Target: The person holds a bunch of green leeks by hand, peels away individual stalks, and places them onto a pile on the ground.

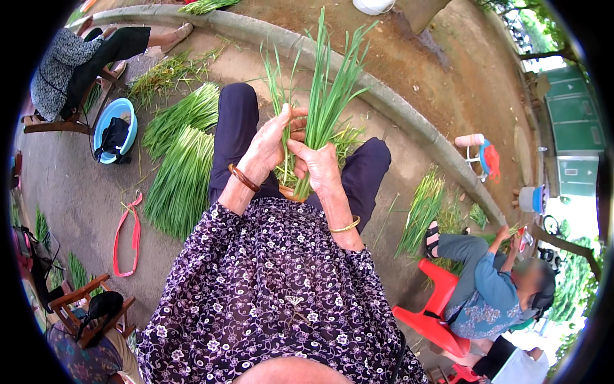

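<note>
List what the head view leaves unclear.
In the head view:
Gripped stretch of the chive-like stalks: hidden by the right hand.
Floor of the blue basin: mostly covered by a black bag.
White bucket: cut off by the top edge.
What the blue-topped co-worker's hands hold: too small.

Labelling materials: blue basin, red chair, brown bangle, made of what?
Blue basin: probably plastic, smooth; thin, evenly coloured wall.
Red chair: likely moulded plastic, slight sheen; rounded edges.
Brown bangle: glossy; wood, stone or plastic, the highlights don't settle which.
</note>
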Demonstrator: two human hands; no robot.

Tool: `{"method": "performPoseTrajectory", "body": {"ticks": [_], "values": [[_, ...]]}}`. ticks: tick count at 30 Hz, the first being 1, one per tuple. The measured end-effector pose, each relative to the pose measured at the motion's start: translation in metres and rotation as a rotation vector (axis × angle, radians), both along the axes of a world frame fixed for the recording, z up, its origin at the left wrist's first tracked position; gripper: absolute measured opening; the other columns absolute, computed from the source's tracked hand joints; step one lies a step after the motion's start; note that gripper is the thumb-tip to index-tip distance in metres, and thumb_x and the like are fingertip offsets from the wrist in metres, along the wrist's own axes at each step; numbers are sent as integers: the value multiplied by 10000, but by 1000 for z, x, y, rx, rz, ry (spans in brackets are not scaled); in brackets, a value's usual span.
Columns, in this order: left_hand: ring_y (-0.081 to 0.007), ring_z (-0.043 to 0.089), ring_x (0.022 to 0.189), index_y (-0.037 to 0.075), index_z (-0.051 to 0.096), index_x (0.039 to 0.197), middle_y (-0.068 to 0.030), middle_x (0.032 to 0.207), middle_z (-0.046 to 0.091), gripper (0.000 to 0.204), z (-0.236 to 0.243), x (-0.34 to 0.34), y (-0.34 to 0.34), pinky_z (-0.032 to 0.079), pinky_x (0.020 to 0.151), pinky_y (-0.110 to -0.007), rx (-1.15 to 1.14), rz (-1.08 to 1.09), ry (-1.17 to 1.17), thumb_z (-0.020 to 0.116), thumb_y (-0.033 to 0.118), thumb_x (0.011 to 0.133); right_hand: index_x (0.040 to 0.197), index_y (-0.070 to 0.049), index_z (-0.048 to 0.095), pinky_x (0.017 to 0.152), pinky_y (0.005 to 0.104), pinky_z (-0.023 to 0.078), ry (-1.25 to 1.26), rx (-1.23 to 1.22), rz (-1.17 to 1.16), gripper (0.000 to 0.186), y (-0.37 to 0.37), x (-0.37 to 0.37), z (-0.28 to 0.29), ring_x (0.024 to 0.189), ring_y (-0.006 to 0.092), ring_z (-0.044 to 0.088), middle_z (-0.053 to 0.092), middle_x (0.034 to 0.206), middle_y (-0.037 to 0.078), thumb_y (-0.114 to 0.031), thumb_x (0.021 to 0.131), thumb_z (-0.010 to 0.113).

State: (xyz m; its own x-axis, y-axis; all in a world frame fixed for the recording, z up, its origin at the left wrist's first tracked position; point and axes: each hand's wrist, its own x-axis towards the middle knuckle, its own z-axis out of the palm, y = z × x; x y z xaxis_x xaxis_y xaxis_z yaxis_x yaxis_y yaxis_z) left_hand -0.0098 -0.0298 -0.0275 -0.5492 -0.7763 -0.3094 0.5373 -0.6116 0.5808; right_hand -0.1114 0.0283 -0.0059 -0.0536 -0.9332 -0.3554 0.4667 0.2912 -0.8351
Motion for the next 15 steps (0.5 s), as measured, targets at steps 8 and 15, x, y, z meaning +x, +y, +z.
{"method": "performPoseTrajectory", "body": {"ticks": [8,15], "values": [[-185,528,839,-25,459,1089,-121,1001,517,415,0,-2,4,464,718,-318,-67,22,-15,450,323,862,829,-20,526,311,204,318,-66,1,3,112,0,-7,0,364,57,363,470,546,-5,-57,749,594],[-123,553,749,-5,533,1012,-59,881,572,292,15,9,9,451,621,-240,-139,-73,-206,524,226,832,823,-21,533,310,201,319,-174,-15,-49,125,3,-11,-4,380,56,394,507,600,1,-62,735,611]]}}
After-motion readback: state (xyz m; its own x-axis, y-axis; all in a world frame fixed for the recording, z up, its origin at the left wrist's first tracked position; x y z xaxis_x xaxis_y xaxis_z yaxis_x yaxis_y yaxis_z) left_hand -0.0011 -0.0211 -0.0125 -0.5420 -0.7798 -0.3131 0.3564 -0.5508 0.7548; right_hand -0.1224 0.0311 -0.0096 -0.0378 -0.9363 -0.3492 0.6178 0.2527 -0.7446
